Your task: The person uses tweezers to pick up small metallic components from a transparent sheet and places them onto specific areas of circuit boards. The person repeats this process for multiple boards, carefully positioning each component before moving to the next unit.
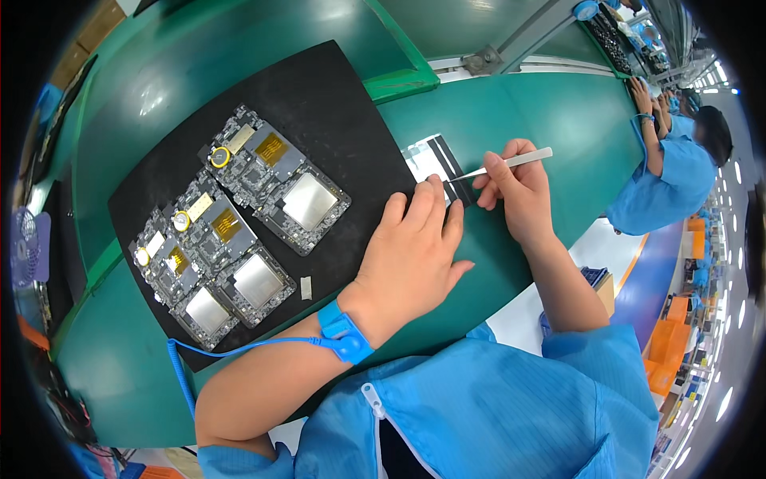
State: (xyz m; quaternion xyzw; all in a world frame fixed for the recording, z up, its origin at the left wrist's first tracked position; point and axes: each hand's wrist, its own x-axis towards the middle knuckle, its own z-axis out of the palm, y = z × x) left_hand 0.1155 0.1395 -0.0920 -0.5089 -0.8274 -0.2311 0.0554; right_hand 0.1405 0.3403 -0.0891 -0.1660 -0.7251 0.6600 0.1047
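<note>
My left hand [419, 255] lies palm down with its fingers stretched out, the fingertips resting on a small white sheet with black strips [420, 157]. In my right hand [523, 191] is a pair of white tweezers [531, 157], pinched between thumb and fingers. The tweezers' tip points left and meets the sheet by a black strip, close to my left fingertips. Whether the tip grips anything is too small to tell. Left of my hands, three circuit boards [275, 188] with silver metal shields and yellow-ringed round parts lie on a black mat [319, 88].
A blue wrist strap [345, 334] circles my left wrist, its coiled cord [179, 375] running left. One small pale strip [306, 288] sits on the mat's near side. Green-edged panels [403, 80] border the green table [550, 112]. At far right a co-worker in blue [670, 176] works.
</note>
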